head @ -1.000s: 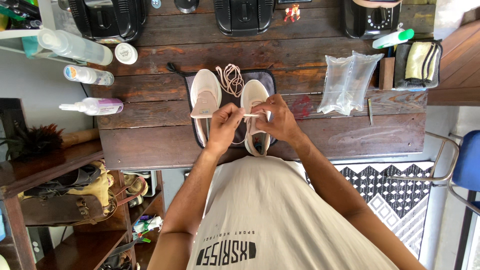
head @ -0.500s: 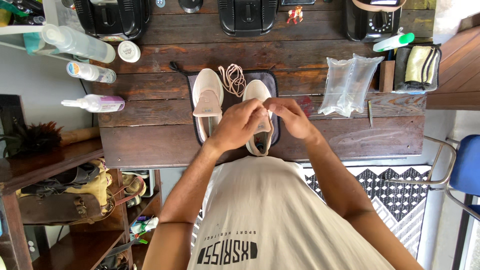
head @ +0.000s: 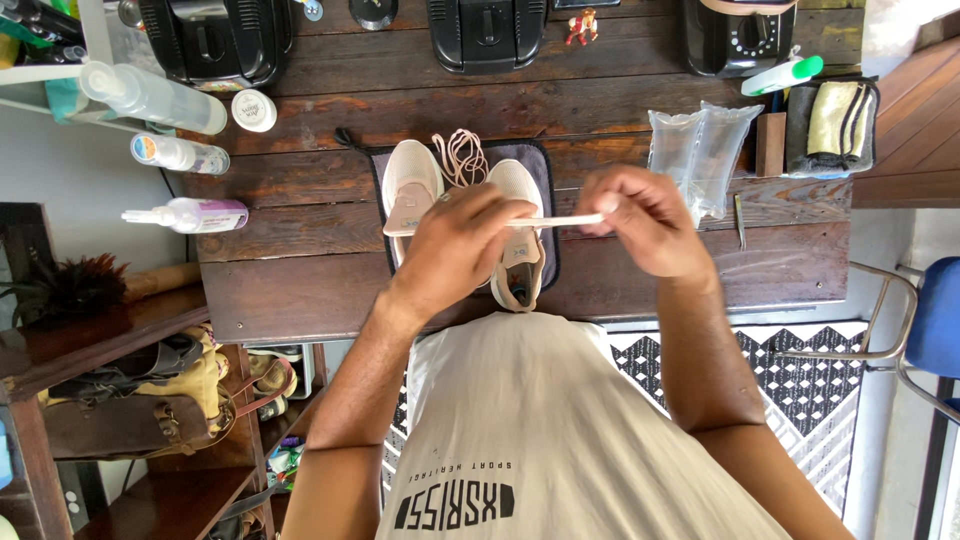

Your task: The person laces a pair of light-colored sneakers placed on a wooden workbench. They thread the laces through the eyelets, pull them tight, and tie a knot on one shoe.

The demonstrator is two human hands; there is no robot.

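A pale flat shoelace [head: 560,220] ran almost level across the view, its long axis left to right, stretched taut between the two hands above the shoes. The right hand [head: 640,220] had closed its fingers round the lace's right end, thumb and forefinger pinching it at the tip, and was raised clear of the table [head: 300,260]. The left hand [head: 460,245] was curled shut round the lace's other stretch, and a short tail of lace stuck out past it toward the left, over the left-hand shoe [head: 412,195]. Beneath the hands, two cream-coloured shoes lay side by side on a dark mat [head: 545,160], their long axes running from the table's near edge toward its far side, toes pointing away from the person; the right-hand shoe [head: 520,250] lay partly hidden under the left hand, its opening near the table's front edge. A loose coil of pinkish lace [head: 460,155] rested on the mat between the two toes. Right of the mat lay a clear air-cushion packet [head: 700,155], and beyond it a small dark tray [head: 870,125] holding a folded cloth. Left of the mat lay three bottles, a spray bottle [head: 195,214] nearest the front, a small one [head: 180,153] behind it, and a large clear one [head: 150,95] farthest back.
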